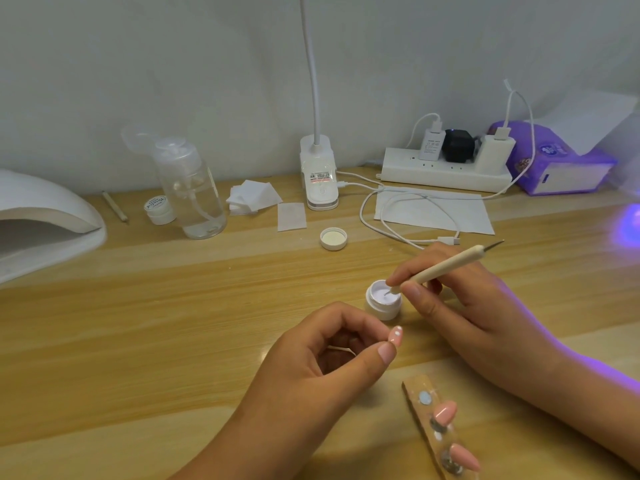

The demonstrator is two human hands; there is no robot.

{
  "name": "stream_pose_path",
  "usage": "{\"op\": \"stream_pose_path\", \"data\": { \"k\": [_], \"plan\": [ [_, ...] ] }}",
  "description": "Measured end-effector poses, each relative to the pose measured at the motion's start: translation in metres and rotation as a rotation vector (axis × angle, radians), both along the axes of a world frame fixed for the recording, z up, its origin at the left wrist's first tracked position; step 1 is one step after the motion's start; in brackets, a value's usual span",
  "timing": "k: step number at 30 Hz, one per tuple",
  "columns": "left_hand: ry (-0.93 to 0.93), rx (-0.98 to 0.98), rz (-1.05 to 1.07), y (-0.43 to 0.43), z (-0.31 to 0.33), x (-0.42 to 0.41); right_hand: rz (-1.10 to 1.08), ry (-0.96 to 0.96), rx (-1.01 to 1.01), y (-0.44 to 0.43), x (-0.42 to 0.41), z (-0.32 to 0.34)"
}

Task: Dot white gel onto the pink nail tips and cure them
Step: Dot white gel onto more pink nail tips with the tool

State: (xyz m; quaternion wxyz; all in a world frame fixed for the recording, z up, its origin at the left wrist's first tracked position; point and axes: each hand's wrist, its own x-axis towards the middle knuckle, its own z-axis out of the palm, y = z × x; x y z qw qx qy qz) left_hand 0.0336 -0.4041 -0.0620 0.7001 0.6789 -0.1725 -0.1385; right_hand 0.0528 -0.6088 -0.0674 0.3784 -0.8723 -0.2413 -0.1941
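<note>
My left hand (332, 362) pinches a pink nail tip (395, 336) between thumb and forefinger; two white dots show on it. My right hand (460, 299) grips a cream dotting pen (446, 265), its lower point dipped into the open white gel pot (383, 300). The pot's lid (334, 238) lies upside down farther back. A wooden strip (437, 431) at the front right carries two more pink tips (445, 412) stuck on holders. The white curing lamp (41, 223) sits at the far left edge.
A clear pump bottle (194, 188), a small closed jar (159, 210), a wooden stick (115, 206), cotton pads (252, 200), a clip lamp base (320, 174), a power strip (446, 169) with cables, a paper sheet (467, 211) and a purple tissue pack (554, 161) line the back. Violet light (632, 223) glows at right.
</note>
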Motion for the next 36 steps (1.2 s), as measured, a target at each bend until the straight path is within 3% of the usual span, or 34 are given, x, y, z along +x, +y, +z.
{"op": "stream_pose_path", "data": {
  "k": [17,22,26,32,36],
  "plan": [
    [-0.108,0.049,0.013,0.0,-0.003,0.001,-0.002,-0.009,-0.022,0.001,-0.001,0.0],
    [-0.052,0.01,-0.002,0.001,0.0,0.001,-0.008,-0.041,0.046,0.0,-0.003,0.004],
    [-0.003,-0.017,-0.018,0.001,0.0,0.001,-0.007,0.05,0.283,-0.001,-0.011,0.009],
    [-0.003,0.024,-0.014,0.001,0.0,0.0,0.009,0.361,0.93,0.0,-0.013,0.013],
    [-0.017,0.032,-0.014,0.001,-0.001,-0.001,0.133,0.586,1.074,0.002,-0.014,0.014]
  ]
}}
